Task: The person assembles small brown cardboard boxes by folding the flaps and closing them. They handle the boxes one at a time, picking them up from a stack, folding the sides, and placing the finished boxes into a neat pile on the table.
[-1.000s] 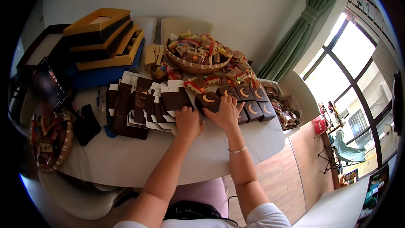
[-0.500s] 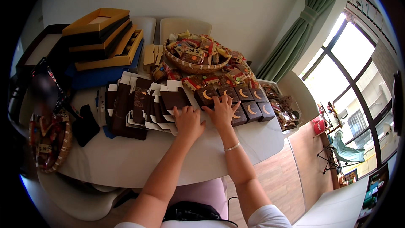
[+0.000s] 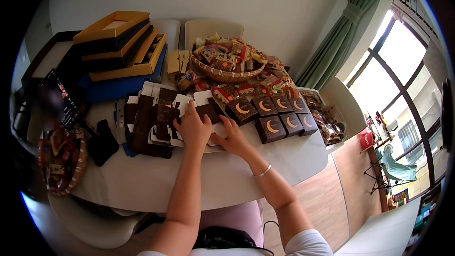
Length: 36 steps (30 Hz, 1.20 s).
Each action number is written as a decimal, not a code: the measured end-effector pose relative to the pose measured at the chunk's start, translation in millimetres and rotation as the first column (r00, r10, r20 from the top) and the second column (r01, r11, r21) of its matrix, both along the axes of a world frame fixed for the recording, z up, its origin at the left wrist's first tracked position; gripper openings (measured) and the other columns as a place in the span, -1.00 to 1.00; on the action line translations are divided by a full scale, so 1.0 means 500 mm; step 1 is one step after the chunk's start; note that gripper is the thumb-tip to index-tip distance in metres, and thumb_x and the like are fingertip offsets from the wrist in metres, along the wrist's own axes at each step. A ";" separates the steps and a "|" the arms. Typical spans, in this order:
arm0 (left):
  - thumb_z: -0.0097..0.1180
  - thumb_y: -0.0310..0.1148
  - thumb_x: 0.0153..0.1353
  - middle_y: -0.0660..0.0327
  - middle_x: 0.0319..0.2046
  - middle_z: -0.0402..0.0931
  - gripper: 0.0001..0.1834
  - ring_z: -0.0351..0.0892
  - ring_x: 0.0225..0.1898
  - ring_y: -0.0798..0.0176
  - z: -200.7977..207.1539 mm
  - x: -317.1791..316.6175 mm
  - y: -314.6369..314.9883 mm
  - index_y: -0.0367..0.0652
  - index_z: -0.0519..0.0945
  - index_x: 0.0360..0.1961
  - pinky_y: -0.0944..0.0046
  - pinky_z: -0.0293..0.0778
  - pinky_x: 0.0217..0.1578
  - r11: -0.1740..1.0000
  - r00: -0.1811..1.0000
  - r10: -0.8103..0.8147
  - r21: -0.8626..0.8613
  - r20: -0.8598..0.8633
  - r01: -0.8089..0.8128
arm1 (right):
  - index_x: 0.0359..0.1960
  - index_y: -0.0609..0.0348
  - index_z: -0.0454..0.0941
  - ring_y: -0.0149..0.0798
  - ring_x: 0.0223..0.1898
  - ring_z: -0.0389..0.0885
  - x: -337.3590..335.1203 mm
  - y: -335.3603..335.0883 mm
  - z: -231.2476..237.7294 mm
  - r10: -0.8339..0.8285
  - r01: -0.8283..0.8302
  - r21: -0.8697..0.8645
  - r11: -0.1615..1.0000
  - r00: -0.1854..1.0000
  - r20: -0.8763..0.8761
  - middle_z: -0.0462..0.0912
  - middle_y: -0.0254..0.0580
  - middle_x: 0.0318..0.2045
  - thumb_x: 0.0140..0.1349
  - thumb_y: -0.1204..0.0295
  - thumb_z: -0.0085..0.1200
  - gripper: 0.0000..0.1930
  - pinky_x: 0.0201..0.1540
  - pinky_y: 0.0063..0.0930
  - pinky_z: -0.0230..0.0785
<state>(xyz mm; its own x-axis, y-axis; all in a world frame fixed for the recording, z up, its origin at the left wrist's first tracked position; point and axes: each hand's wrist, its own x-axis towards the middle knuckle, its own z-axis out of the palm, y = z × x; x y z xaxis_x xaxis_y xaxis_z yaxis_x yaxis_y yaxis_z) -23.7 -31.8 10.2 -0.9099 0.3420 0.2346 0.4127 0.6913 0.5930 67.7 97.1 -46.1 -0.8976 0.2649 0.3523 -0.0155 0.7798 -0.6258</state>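
Note:
My left hand (image 3: pixel 193 130) rests on a row of flattened dark brown cartons (image 3: pixel 146 125) with white flaps, its fingers stretched out. Close beside it, my right hand (image 3: pixel 236 140) has its fingers spread at the right end of that row, by the last brown carton (image 3: pixel 210 110). Whether its fingertips touch the carton I cannot tell. Neither hand grips anything that shows. To the right of the hands stand several small folded brown boxes (image 3: pixel 271 129), each with a golden crescent, set in two rows.
Behind the boxes, a woven basket (image 3: pixel 226 76) overflows with wrapped snacks. Yellow and black box trays (image 3: pixel 111 31) are stacked at the far left. A smaller snack basket (image 3: pixel 78 170) and a black cloth item (image 3: pixel 100 144) sit near left. A tray of packets (image 3: pixel 332 125) lies right.
My right hand has moved left, off the small crescent boxes and toward the flattened cartons. My left hand has shifted a little left and farther onto the cartons. The view has turned slightly.

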 end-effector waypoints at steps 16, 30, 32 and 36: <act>0.21 -0.52 0.17 0.00 -0.07 0.62 -0.37 0.65 -0.09 0.13 -0.023 -0.037 -0.005 -0.28 0.37 0.30 0.21 0.52 -0.04 0.682 0.953 -0.250 0.729 0.169 0.050 | 0.31 0.34 0.24 -0.26 0.13 0.50 -0.003 0.008 0.038 -0.125 -0.028 -0.587 0.809 0.968 -0.218 0.53 -0.02 0.12 0.41 0.21 0.08 -0.42 0.15 -0.44 0.33; -0.33 0.04 0.53 0.05 0.38 0.22 -0.34 0.18 0.41 0.10 -0.012 0.034 0.047 -0.18 0.10 0.47 0.22 0.10 0.35 0.504 0.788 -0.614 0.791 0.045 0.347 | 0.22 0.25 0.30 -0.42 0.10 0.42 0.029 0.019 0.113 -0.194 -0.104 -0.783 0.613 0.941 -0.277 0.49 -0.24 0.08 0.50 0.13 -0.08 -0.53 0.17 -0.53 0.27; -0.39 0.01 0.54 0.05 0.43 0.14 -0.34 0.10 0.45 0.10 -0.018 0.039 0.056 -0.18 0.05 0.49 0.22 0.03 0.39 0.455 0.772 -0.635 0.791 -0.033 0.409 | 0.23 0.25 0.30 -0.42 0.11 0.42 0.029 0.026 0.107 -0.183 -0.155 -0.791 0.592 0.930 -0.319 0.50 -0.23 0.09 0.49 0.11 -0.07 -0.51 0.18 -0.53 0.26; -0.42 -0.02 0.56 0.05 0.46 0.08 -0.34 0.03 0.47 0.14 -0.004 0.050 0.054 -0.23 0.02 0.49 0.23 -0.04 0.42 0.397 0.719 -0.692 0.799 -0.062 0.451 | 0.25 0.26 0.31 -0.39 0.17 0.40 0.038 0.050 0.105 -0.145 -0.162 -0.794 0.587 0.943 -0.299 0.47 -0.21 0.15 0.49 0.12 -0.06 -0.49 0.23 -0.50 0.24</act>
